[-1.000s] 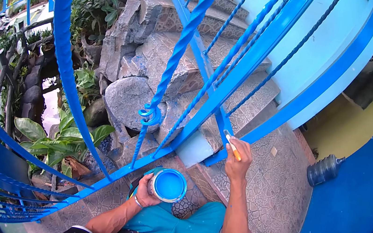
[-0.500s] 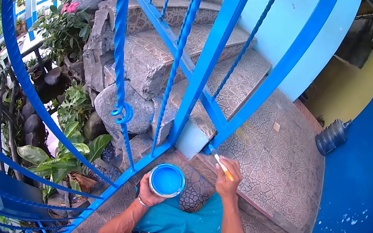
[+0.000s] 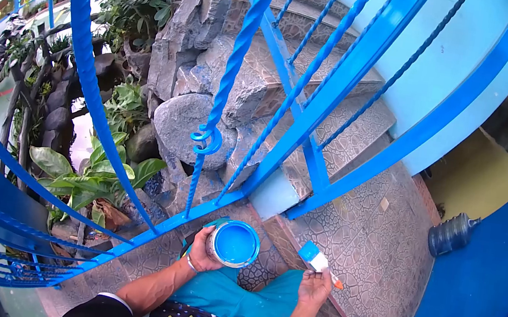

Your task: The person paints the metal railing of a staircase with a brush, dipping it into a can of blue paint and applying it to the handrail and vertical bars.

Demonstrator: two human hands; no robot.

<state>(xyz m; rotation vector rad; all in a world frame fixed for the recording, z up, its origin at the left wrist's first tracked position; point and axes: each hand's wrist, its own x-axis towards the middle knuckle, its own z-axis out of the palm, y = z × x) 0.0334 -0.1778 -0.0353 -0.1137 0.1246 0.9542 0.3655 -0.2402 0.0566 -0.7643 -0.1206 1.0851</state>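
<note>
My left hand is wrapped round the side of an open can of blue paint, held upright over my lap. Pinched in my right hand is a paintbrush with a white ferrule and an orange-tipped handle. Blue paint coats its bristles, which point up and left, away from the railing. The blue metal railing stands just in front of me, with twisted bars and a flat bottom rail. The foot of its slanted post is beyond the brush and does not touch it.
Tiled steps rise behind the railing, beside rough grey rocks. Leafy plants grow at the left. A dark plastic water jug lies on the blue floor at the right, below the tiled landing.
My right hand has drawn the brush back from the post's foot, down toward my lap. The brush has turned to show its broad side. The view has shifted, and my left hand still holds the can.
</note>
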